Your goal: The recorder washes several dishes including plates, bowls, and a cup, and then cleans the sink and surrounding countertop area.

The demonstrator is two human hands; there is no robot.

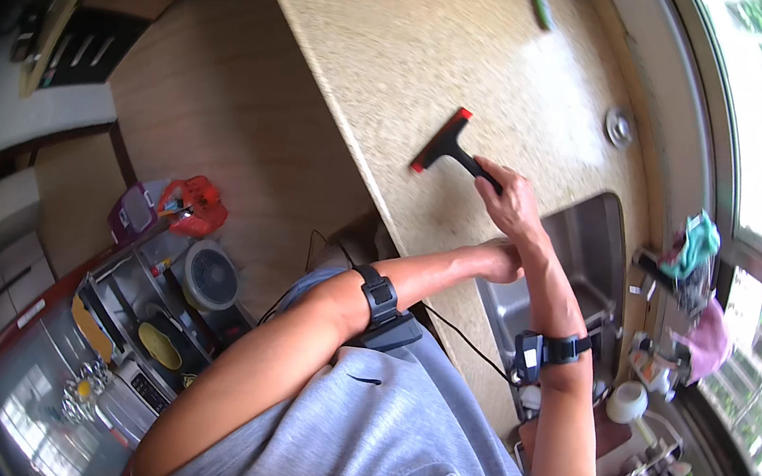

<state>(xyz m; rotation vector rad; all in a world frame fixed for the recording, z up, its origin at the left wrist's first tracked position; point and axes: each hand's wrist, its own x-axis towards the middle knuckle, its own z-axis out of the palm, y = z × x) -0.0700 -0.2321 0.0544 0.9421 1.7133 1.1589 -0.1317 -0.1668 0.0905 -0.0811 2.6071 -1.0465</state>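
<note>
My right hand (514,201) is closed around the black handle of a squeegee (449,144) with red ends on its blade. The squeegee's head is over the speckled beige countertop (376,57), pointing away to the left; whether the blade touches the top cannot be told. Just behind my right wrist is my left hand (502,261), by the near left corner of the stainless steel sink (586,243). My right forearm partly covers its fingers, and nothing can be seen in it.
A green-handled tool (540,6) lies at the counter's far end. A round metal sink strainer (618,128) sits near the window ledge. Cloths (698,244) hang right of the sink. A cable (462,335) crosses the counter's near part. Left, a round fan (211,276) stands by a cluttered shelf.
</note>
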